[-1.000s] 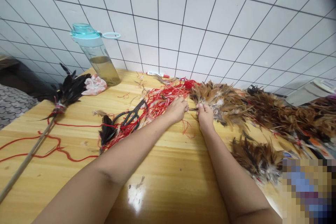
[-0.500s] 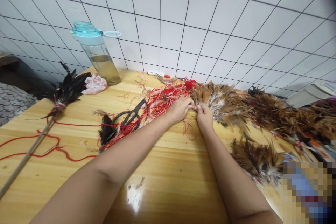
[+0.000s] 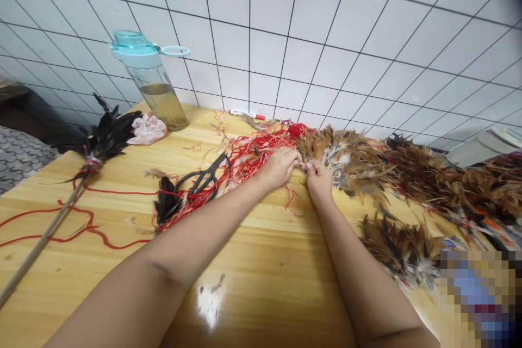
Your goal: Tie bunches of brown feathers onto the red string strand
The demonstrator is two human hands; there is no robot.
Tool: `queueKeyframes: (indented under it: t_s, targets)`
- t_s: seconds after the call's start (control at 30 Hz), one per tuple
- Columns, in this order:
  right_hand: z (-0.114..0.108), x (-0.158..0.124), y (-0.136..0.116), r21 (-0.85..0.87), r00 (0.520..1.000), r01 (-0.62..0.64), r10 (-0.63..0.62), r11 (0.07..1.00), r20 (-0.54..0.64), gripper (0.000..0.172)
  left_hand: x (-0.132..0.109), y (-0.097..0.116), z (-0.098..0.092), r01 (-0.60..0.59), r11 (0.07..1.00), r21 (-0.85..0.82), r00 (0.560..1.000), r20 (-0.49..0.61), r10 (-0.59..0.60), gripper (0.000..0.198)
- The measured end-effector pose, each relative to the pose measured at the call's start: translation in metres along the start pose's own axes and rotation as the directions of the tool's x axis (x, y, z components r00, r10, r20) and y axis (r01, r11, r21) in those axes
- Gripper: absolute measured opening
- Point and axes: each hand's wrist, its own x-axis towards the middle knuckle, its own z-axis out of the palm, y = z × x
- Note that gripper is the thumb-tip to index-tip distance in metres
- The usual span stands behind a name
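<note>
My left hand [image 3: 283, 166] and my right hand [image 3: 318, 178] meet at the middle of the table, both closed in pinches with fingertips almost touching. Whatever lies between the fingers is too small to make out. Just beyond the right hand spreads a pile of brown feathers [image 3: 346, 160]. A tangle of red string [image 3: 253, 152] lies behind and beside the left hand. Black-handled scissors [image 3: 199, 182] rest left of that tangle, near a small tuft of black feathers [image 3: 166, 198].
At left, black feathers [image 3: 110, 133] are bound with red string to a thin stick [image 3: 44, 239]. Behind stand a water bottle [image 3: 163, 103] and crumpled pinkish plastic [image 3: 147, 129]. A red marker [image 3: 247, 115] lies by the tiled wall. More brown feathers [image 3: 402, 242] are at right.
Both hands stay pinched at almost the same spot; the view has shifted very slightly. Nothing else has visibly moved.
</note>
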Motion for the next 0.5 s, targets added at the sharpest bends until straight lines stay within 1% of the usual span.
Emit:
queueKeyframes:
  t_s: [0.13,0.33,0.5]
  targets:
    - [0.0000,0.0003,-0.0004,0.005,1.000,0.013,-0.013,1.000,0.011,0.027,0.0003,-0.0004,-0.0013,-0.021,0.999,0.031,1.000,0.007,0.021,0.020]
    - [0.0004,0.0003,-0.0013,0.016,1.000,0.020,-0.021,1.000,0.012,0.026,0.0005,0.0003,-0.0037,-0.016,0.999,0.033,1.000,0.015,0.016,0.021]
    - [0.0014,-0.0003,-0.0047,0.051,0.998,0.022,-0.025,0.998,0.056,0.023,0.0006,0.0000,-0.0038,-0.021,0.997,0.072,0.999,0.029,0.019,0.021]
